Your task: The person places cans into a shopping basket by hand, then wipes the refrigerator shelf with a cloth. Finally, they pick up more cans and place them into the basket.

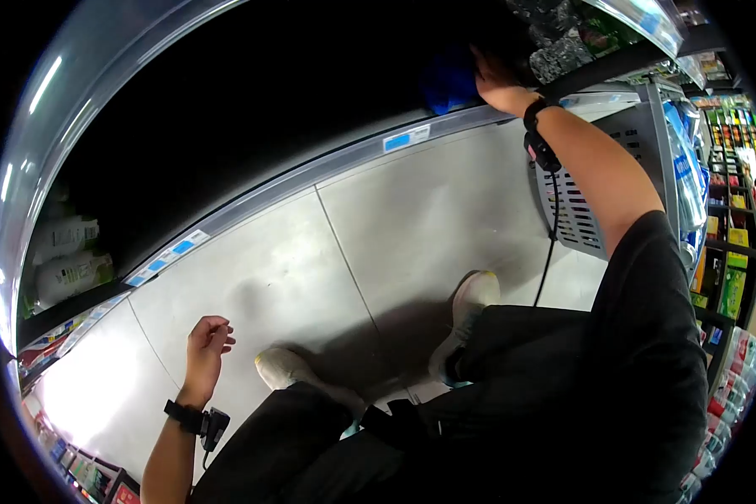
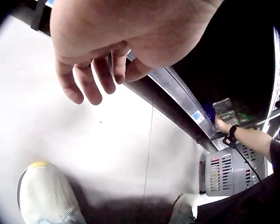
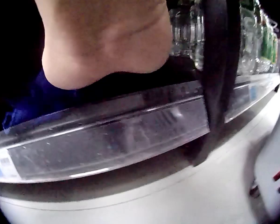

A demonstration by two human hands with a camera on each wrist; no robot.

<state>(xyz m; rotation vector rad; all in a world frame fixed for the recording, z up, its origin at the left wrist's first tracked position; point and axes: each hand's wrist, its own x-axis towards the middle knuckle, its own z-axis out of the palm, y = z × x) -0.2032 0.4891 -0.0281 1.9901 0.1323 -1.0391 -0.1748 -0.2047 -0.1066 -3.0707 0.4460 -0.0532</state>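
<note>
My right hand [image 1: 500, 86] reaches over the front edge of a dark, low shelf. Right against it lies a blue cloth [image 1: 449, 82], crumpled near the shelf lip. In the right wrist view the heel of the hand [image 3: 105, 44] overlaps the blue cloth [image 3: 35, 100]; the fingers are lost in shadow, and I cannot tell whether they grip it. My left hand [image 1: 210, 338] hangs in the air above the pale floor, holding nothing. Its fingers [image 2: 86, 84] droop, loosely bent, as the left wrist view shows.
A grey slotted basket [image 1: 575, 206] stands on the floor beneath my right forearm. Clear bottles [image 3: 186, 32] stand on the shelf near the right hand, behind a dark upright [image 3: 219, 60]. White bottles [image 1: 67, 260] occupy the shelf's left end. A price-tag rail [image 1: 311, 168] runs along its front.
</note>
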